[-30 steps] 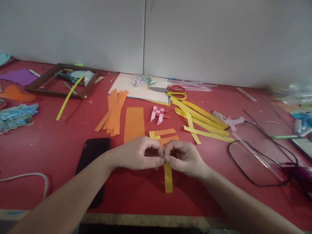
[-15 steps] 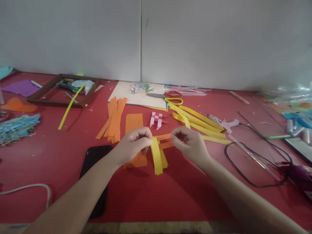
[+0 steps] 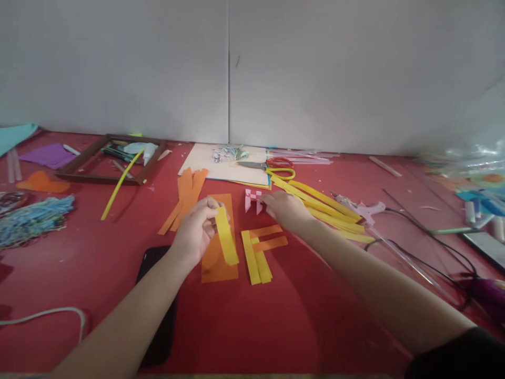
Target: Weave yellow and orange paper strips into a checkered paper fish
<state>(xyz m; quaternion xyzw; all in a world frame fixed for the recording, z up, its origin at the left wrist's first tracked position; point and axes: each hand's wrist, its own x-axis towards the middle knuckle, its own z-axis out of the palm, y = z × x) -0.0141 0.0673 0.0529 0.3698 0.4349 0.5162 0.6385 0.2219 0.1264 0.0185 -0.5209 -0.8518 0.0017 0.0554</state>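
Note:
Pinched in my left hand is a yellow paper strip, held over an orange paper rectangle lying on the table. My right hand reaches farther forward, its fingertips closed at the right end of a small pink-and-white woven paper piece; its far end is hidden by the fingers. Between my arms lie folded yellow strips interlaced with two orange strips. Orange strips are piled beyond my left hand, and long yellow strips beyond the right.
Scissors rest on cream paper at the back. A glue gun with its cord lies to the right. A black phone is under my left forearm. A brown frame holding tools stands at the left.
My left hand has moved left, lifting a yellow strip from the interlaced strips. The right hand has left those strips and reached forward to the pink woven piece. The view has tilted slightly upward.

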